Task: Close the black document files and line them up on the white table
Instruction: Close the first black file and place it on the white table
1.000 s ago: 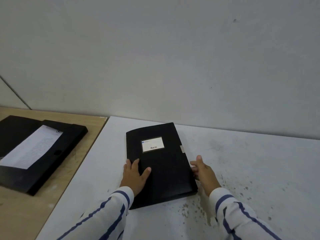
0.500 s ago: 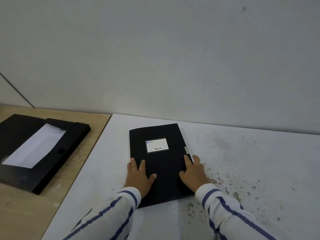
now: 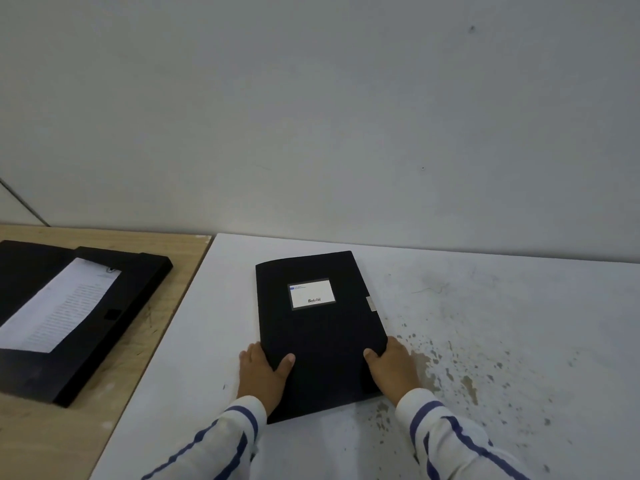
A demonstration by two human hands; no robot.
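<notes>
A closed black document file (image 3: 320, 327) with a white label lies flat on the white table (image 3: 502, 341), its long side running away from me. My left hand (image 3: 265, 374) grips its left edge near the front, thumb on the cover. My right hand (image 3: 393, 368) grips the right edge the same way, thumb on top and fingers down the side. A second black document file (image 3: 135, 289) lies open on the wooden table (image 3: 145, 358) at the left, with a printed sheet (image 3: 62, 306) inside.
A grey wall (image 3: 346, 116) rises directly behind both tables. The white table's right part carries dark stains and specks (image 3: 460, 375). The wooden table butts against the white one along a seam at the left.
My hands shifted from lying flat on the cover to gripping the closed file's left and right edges. The file now sits straighter on the white table.
</notes>
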